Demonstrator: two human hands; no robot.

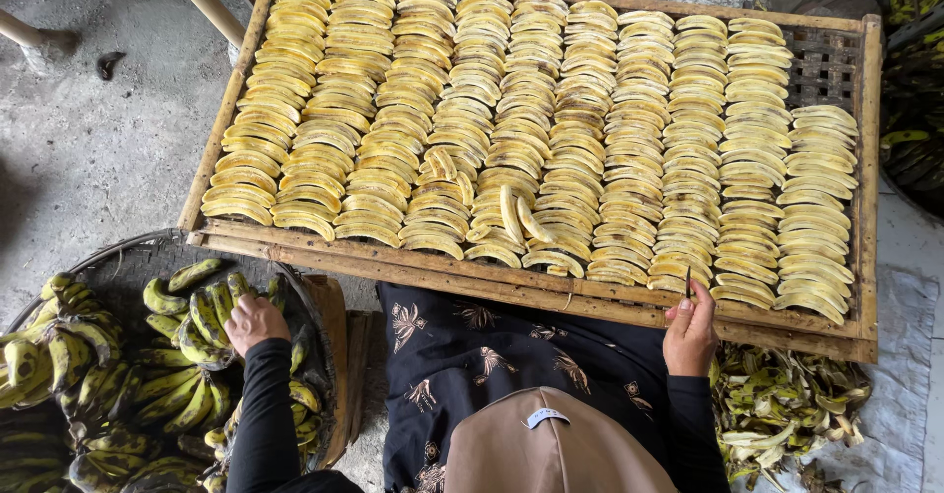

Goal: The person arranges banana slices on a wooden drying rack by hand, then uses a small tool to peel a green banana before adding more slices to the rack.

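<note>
My left hand (254,322) reaches down into a round woven basket (128,255) at the left and closes on an unpeeled green-yellow banana (208,318) among several bunches. My right hand (690,336) rests at the near edge of a wooden drying tray (551,291) and grips a small thin knife (687,283), blade pointing up. The tray is covered with several tight rows of peeled, halved yellow bananas (531,129). A few slices (511,213) lie crooked near the tray's front middle.
A heap of banana peels (787,405) lies on a grey sack at the right, below the tray. Bare woven mesh (824,65) shows at the tray's far right corner. More green bananas (914,110) are stacked at the right edge. Concrete floor and bamboo poles (202,0) are at the upper left.
</note>
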